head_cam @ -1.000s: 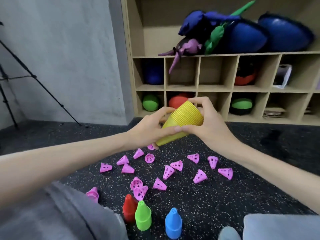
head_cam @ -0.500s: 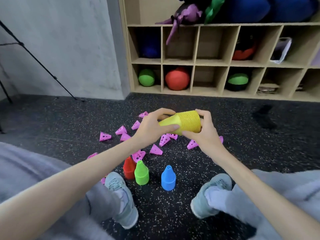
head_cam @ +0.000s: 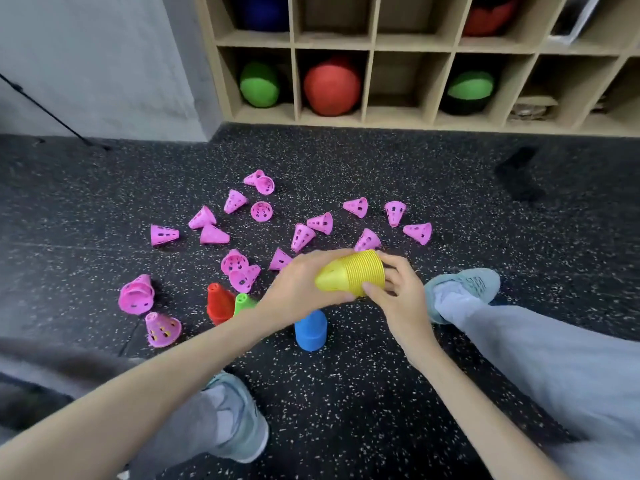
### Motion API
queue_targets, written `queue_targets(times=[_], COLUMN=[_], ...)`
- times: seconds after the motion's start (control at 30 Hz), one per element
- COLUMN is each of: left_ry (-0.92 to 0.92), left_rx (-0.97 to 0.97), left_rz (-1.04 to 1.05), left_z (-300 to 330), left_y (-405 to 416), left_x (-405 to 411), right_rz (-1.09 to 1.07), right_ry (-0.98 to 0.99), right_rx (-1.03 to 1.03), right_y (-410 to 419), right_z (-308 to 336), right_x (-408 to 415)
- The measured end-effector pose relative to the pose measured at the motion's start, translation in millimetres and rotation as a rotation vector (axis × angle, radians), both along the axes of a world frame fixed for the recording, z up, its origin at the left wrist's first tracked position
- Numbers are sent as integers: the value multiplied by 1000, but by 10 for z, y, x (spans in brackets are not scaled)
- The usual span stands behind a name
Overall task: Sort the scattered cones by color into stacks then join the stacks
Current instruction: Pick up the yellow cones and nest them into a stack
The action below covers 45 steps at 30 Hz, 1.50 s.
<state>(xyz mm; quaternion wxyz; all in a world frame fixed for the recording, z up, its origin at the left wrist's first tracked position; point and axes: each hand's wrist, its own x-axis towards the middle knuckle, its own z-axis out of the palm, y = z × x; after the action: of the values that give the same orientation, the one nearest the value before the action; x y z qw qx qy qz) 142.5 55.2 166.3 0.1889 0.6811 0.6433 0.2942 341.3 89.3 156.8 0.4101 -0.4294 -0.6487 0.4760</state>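
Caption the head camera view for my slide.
Both hands hold a yellow cone stack sideways above the blue stack; pink cones lie scattered.

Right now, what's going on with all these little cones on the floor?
A person sitting on the floor is sorting cones by color. Both hands grip a yellow stack held sideways: the left hand at its tip end, the right hand at its wide end. Red, green and blue stacks already stand upright by the feet. The pink cones are still scattered loose across the speckled floor, so pink has not been stacked yet.
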Motion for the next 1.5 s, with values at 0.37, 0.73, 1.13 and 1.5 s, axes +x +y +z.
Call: queue_targets(times=[0.37, 0.73, 1.13, 1.5], left_ry=[136, 68, -43, 104], left_rx=[-244, -172, -259, -92], left_rz=[-98, -25, -23, -108], left_z=[-981, -1313, -1452, -1115], left_y=[445, 433, 606, 496], left_x=[340, 447, 735, 654], right_rz=[-70, -101, -142, -248], right_ry=[-216, -84, -50, -188], right_rx=[-281, -656, -609, -185], right_y=[165, 98, 105, 163], right_z=[-985, -1574, -1499, -921], right_x=[422, 320, 401, 359])
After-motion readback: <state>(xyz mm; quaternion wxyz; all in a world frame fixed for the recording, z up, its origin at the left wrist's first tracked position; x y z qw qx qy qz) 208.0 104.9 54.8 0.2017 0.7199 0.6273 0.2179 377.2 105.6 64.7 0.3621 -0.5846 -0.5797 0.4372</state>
